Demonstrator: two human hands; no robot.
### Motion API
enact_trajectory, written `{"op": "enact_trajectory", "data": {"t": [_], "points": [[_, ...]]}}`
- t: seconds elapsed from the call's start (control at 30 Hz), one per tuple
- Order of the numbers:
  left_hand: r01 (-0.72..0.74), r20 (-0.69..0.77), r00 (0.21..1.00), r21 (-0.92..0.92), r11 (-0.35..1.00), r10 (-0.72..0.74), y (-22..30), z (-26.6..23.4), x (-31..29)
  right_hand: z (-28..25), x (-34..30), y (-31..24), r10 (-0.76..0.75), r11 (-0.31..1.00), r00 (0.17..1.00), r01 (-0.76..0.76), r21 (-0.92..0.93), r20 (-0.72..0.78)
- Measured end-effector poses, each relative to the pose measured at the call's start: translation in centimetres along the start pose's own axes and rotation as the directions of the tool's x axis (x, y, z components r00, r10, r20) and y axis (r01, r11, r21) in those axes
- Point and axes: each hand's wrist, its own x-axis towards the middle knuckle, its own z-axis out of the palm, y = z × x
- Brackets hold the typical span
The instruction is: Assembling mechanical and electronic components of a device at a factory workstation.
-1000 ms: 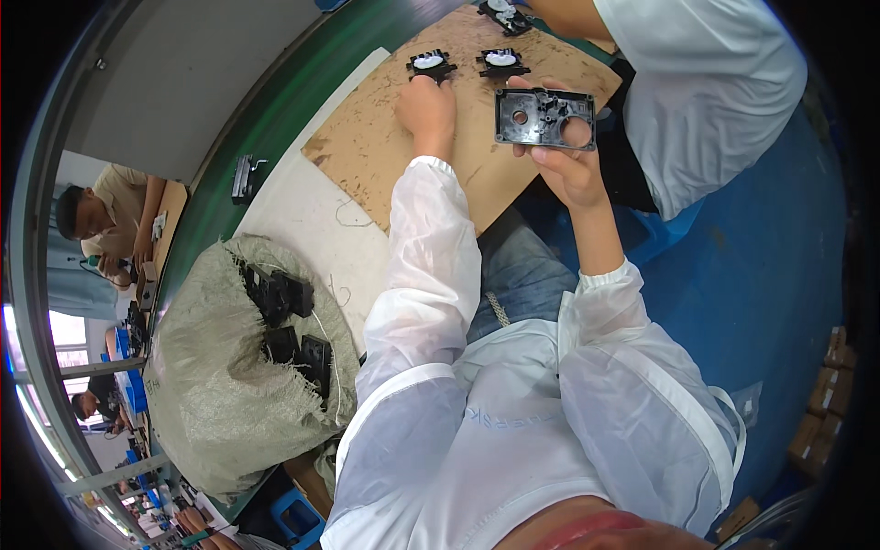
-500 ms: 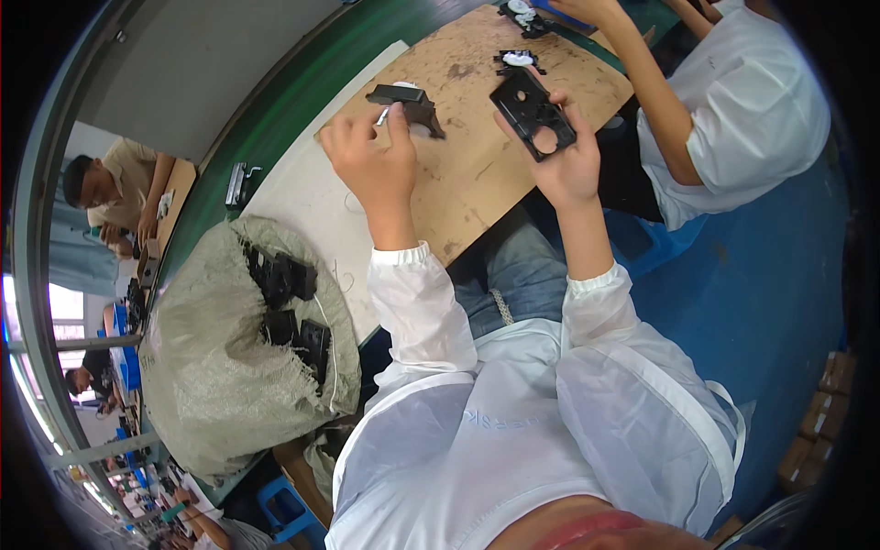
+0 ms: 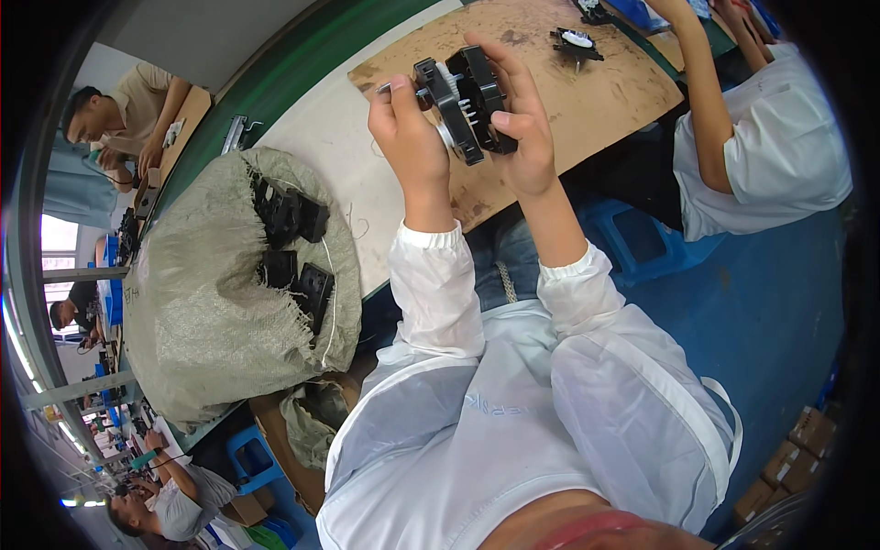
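Observation:
Over the board, my left hand [image 3: 412,142] is closed on a black plastic housing part [image 3: 442,103] with white gears and a metal pin at its side. Facing it, a black plastic cover [image 3: 478,78] is gripped in my right hand [image 3: 530,137], fingers behind it and thumb at its near edge. Both pieces stand on edge, side by side and very close. White gear teeth and pegs show between them; whether they touch I cannot tell.
A brown board [image 3: 600,101] covers the worktable. On it lies a black assembly with a white top [image 3: 576,42]. At left, a torn woven sack [image 3: 206,302] holds several black housings [image 3: 314,291]. A co-worker's arm [image 3: 704,110] reaches in at right, near a blue stool [image 3: 623,240].
My hands have come together, bringing the cover beside the housing part. Both pieces have turned so that they face each other. The head view has shifted a little.

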Motion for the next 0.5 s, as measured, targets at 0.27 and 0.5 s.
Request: {"op": "enact_trajectory", "data": {"t": [0.27,0.5], "points": [[0.007,0.016,1.000,0.010,1.000,-0.007,-0.19,0.14,-0.16,-0.20,-0.04,0.04,-0.003,0.999,1.000,0.003,-0.040,-0.010],[0.001,0.015,1.000,0.032,0.999,-0.002,-0.31,0.58,-0.59,-0.50,-0.21,0.61,-0.022,0.998,0.999,0.024,-0.056,0.027]]}}
